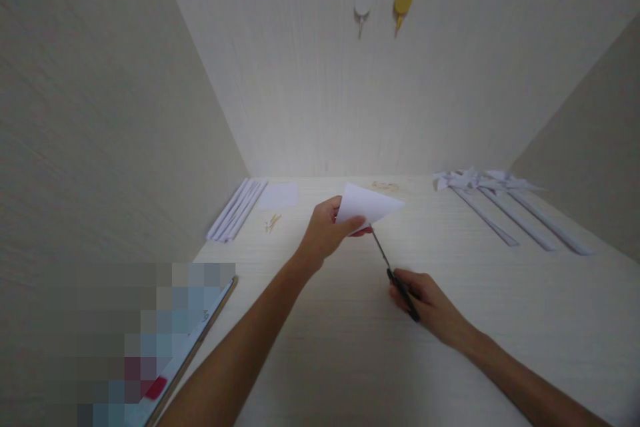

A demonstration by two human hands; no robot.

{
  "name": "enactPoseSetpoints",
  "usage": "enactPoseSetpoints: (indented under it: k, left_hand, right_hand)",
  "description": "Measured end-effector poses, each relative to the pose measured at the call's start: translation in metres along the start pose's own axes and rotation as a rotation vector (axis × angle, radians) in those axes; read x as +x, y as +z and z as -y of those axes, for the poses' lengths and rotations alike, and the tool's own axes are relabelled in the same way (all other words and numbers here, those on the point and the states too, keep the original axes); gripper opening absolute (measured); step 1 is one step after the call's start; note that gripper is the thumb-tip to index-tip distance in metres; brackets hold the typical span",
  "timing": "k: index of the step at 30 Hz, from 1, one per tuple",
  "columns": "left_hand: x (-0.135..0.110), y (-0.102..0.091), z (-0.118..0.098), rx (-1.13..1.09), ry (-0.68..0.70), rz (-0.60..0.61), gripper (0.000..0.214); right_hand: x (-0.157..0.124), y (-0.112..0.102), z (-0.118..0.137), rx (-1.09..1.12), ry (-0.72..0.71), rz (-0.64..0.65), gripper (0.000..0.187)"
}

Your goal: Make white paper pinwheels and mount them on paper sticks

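Left hand (325, 230) grips a folded white paper (367, 205) above the table (350, 347) centre. Right hand (430, 303) is closed on black-handled scissors (395, 273) (blades meeting the paper's lower edge).

small paper-craft work nook: pale wood-grain bench (350, 360) boxed by matching walls (100, 113), rolled paper sticks (235, 210), paper pinwheels (473, 180), ruler (200, 330), two wall hooks (403, 3).

The left hand (327, 230) pinched a folded white paper (367, 205) above the worktop (350, 347). The right hand (430, 303) gripped black scissors (395, 273), blades reaching the paper's lower edge. Rolled paper sticks (237, 210) lay well left of the hands; paper pinwheels (500, 203) lay well right.
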State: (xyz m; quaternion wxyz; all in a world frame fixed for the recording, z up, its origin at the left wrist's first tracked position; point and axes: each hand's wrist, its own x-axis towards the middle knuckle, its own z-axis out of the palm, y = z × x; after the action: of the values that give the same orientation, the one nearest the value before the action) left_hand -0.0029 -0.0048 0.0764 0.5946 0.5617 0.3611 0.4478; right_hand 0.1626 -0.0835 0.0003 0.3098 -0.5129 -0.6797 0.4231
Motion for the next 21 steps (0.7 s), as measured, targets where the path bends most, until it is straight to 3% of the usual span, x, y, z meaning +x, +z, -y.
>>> enactPoseSetpoints:
  k: [21]
  left_hand:
    - [-0.0011, -0.0021, 0.0015, 0.038, -0.005, 0.022, 0.027]
  right_hand:
    - [-0.0025, 0.0, -0.0024, 0.002, 0.022, 0.012, 0.033]
